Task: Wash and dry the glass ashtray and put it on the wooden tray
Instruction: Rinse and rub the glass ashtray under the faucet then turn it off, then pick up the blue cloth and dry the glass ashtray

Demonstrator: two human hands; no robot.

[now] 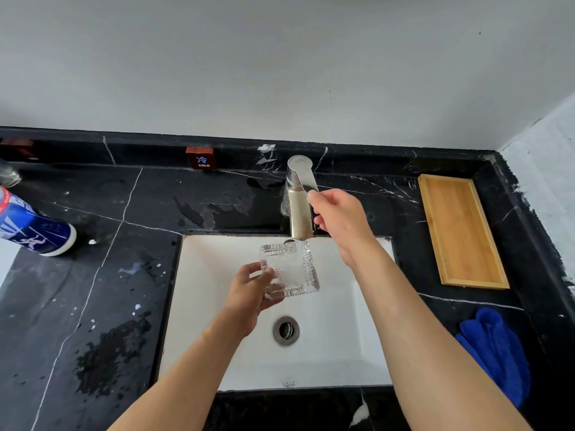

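Note:
A square clear glass ashtray is held over the white sink, just under the spout of the metal faucet. My left hand grips its near left corner, thumb on the rim. Water appears to run onto the ashtray. My right hand rests with its fingertips on the faucet lever. The wooden tray lies bare on the black counter at the right.
A blue cloth is bunched on the counter at the right front. A blue and white can lies at the left. A small "COLD" sign stands by the back wall. Wet patches mark the black marble counter.

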